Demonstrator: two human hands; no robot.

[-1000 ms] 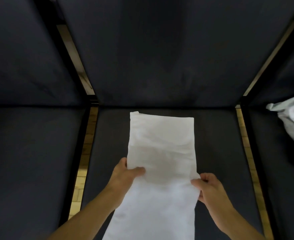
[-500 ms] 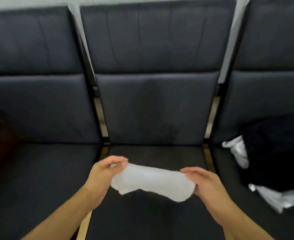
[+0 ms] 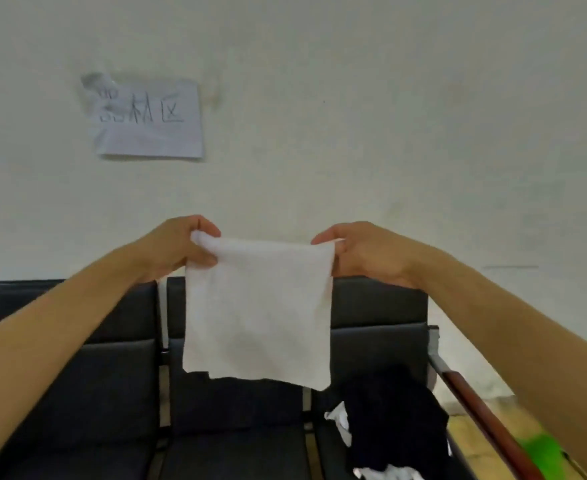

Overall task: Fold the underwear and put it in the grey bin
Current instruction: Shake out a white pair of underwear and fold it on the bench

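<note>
The white underwear (image 3: 257,313) hangs in the air as a folded, roughly square piece, in front of the wall and the back of the middle seat. My left hand (image 3: 178,247) pinches its upper left corner. My right hand (image 3: 361,252) pinches its upper right corner. Both arms are stretched forward at about chest height. The lower edge of the cloth hangs free above the seats. No grey bin is in view.
A row of dark padded seats (image 3: 88,386) stands against a pale wall. A pile of black and white clothes (image 3: 392,424) lies on the right seat. A wooden armrest (image 3: 486,420) ends the row at right. A paper sign (image 3: 146,117) is taped to the wall.
The underwear was lying long on the middle seat; both hands folded it and lifted it into the air. The view has tilted up from the seat to the wall.
</note>
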